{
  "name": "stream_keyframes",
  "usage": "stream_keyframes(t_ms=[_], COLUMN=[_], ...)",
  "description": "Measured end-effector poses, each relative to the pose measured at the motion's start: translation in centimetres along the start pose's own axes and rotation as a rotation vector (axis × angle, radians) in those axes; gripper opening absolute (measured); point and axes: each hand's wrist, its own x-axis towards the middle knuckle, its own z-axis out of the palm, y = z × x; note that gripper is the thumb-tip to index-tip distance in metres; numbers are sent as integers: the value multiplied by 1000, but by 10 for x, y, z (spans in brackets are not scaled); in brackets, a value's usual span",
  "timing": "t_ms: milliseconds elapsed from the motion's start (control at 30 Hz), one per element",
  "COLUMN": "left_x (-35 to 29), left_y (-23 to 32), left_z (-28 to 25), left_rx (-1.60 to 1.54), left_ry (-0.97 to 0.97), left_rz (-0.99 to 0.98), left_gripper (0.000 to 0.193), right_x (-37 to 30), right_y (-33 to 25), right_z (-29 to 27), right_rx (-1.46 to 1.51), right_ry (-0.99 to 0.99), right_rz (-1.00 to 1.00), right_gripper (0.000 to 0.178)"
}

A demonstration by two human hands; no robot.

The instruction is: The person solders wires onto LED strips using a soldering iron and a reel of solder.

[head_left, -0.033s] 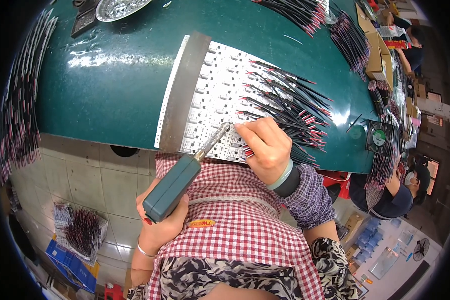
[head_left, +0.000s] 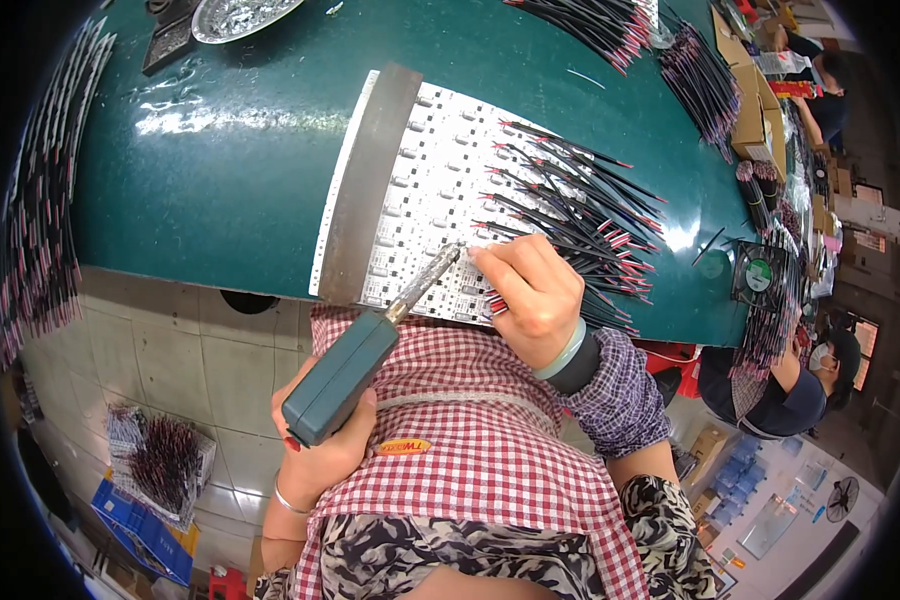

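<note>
A green-bodied soldering gun [head_left: 338,380] slants up from my left hand [head_left: 322,455], which is wrapped round it. Its metal tip rests at a white circuit board panel [head_left: 435,150] covered with rows of small parts. Just right of the tip, the thumb and forefinger of my right hand [head_left: 538,305] pinch a thin wire, mostly hidden by the fingers, against the board. Short black wires [head_left: 570,215] with red ends fan out over the board's right side. A flat grey metal bar [head_left: 375,190] lies along the board's left side.
More black wires [head_left: 45,200] hang over the table's left end; bundles [head_left: 702,90] lie at the back right. A shiny metal dish [head_left: 240,20] stands at the back left. A small black fan [head_left: 757,272] is on the right. A co-worker [head_left: 780,390] sits beyond it.
The soldering gun's body has shifted slightly left and down in my left hand; its tip stays at nearly the same spot. My right hand has not visibly moved.
</note>
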Motion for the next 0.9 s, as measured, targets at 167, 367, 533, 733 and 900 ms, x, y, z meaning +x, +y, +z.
stream_keyframes(t_ms=[167,367,533,733,900], left_x=[-3,2,2,-16,-27], left_y=[-4,3,5,-3,9], left_z=[0,0,-3,-8,-93], left_rx=[19,31,48,25,154], left_ry=[44,29,-19,0,660], left_rz=[32,103,65,-18,325], left_gripper=[18,18,17,20,45], right_x=[0,1,2,1,-1], right_y=[0,-1,0,0,0], right_z=[0,-2,-2,1,0], right_rx=[0,68,57,41,51], right_ry=[-2,15,7,31,7], right_rz=[5,41,34,0,18], right_gripper=[47,48,47,45,49])
